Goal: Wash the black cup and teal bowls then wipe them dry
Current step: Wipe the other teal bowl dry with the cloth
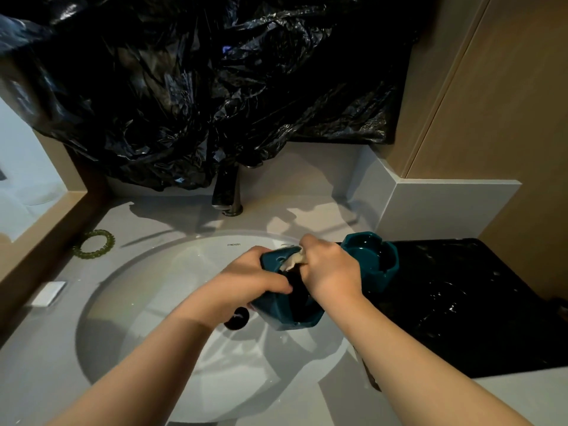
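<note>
Two hands work over the white sink (pixel 129 305) nearest me. My left hand (pixel 246 281) is clamped around the outside of a teal bowl (pixel 285 315), tipped on its side above the basin. My right hand (pixel 330 272) pinches a pale cloth (pixel 293 260) against the bowl's upper rim. I judge this the wiping step, though it could be scrubbing. To do it well I would keep the left grip firm on the slick glaze, turn the bowl a little at a time, and press the cloth into the scalloped corners where water sits. A dark round thing (pixel 236 318) shows just below my left wrist; whether it is the black cup or the drain I cannot tell. Just right of my hands, a second teal bowl (pixel 370 261) sits on a black mat (pixel 461 302) on the bench, close enough for my right elbow to knock. Farther off, the tap (pixel 226 192) stands behind the basin, a green hair tie (pixel 93 244) lies far left, and black plastic sheeting (pixel 199 87) hangs over the back.
</note>
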